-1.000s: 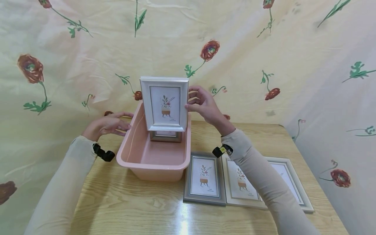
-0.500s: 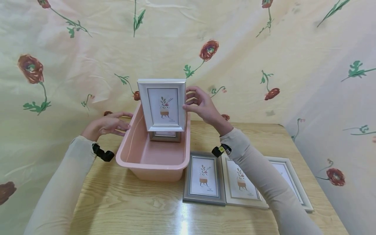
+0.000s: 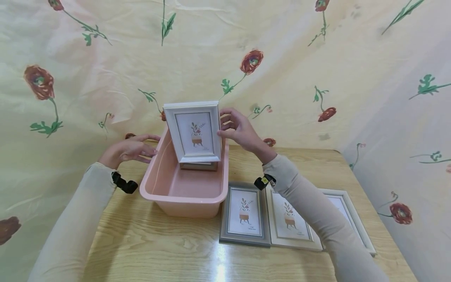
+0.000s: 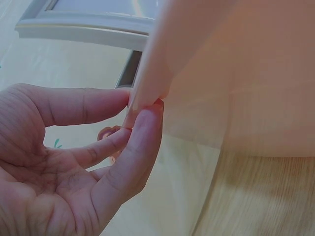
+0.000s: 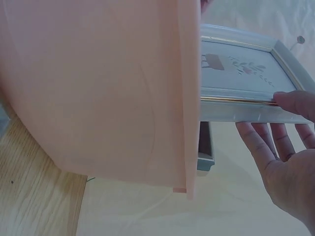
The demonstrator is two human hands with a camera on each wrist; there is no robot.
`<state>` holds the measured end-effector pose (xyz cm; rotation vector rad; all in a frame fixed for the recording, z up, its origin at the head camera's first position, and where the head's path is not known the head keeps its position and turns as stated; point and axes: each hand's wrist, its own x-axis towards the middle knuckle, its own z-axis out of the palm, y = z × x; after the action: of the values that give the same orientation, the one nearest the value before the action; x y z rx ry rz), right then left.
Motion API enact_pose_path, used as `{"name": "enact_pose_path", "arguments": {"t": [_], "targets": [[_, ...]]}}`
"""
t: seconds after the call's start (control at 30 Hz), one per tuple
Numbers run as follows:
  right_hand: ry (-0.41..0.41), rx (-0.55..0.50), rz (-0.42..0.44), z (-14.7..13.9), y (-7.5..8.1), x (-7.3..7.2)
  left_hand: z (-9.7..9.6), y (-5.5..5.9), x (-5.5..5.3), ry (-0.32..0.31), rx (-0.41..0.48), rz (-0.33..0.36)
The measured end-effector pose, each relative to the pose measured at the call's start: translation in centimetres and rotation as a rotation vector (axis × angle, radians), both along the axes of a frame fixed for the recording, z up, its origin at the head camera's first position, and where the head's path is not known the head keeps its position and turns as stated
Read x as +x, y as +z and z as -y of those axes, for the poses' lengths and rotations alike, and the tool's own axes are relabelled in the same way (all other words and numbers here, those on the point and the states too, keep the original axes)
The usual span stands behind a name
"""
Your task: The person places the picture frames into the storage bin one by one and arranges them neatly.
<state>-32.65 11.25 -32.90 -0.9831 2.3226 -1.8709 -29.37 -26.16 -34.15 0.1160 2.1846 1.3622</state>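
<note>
My right hand (image 3: 241, 131) holds a white picture frame (image 3: 195, 135) by its right edge, thumb on the front and fingers behind. The frame is tilted, its lower part inside the far end of a pink plastic basin (image 3: 186, 209). Beneath it, a darker picture frame (image 3: 199, 166) stands in the basin, mostly hidden. My left hand (image 3: 130, 149) grips the basin's left rim; in the left wrist view, the hand (image 4: 98, 137) pinches the rim between thumb and fingers. The right wrist view has the right hand (image 5: 290, 152) on the white frame's edge (image 5: 241, 110).
On the wooden table (image 3: 158, 246), a grey picture frame (image 3: 264, 215) lies flat against the basin's right side. A cream frame (image 3: 299, 243) and a larger pale frame (image 3: 356, 215) follow to its right, partly covered by my right sleeve. A floral cloth (image 3: 282, 78) hangs behind.
The white picture frame has come down and slightly left into the basin, tilting a little, with my right hand moving along. My left hand has stayed on the basin's rim.
</note>
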Motion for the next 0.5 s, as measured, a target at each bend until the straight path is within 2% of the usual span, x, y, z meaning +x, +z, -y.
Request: {"name": "enact_pose_path", "arguments": {"t": [0.5], "targets": [[0.027,0.196,0.017,2.1,-0.5,0.1,-0.3,0.1,0.1,0.012,0.008,0.002]]}}
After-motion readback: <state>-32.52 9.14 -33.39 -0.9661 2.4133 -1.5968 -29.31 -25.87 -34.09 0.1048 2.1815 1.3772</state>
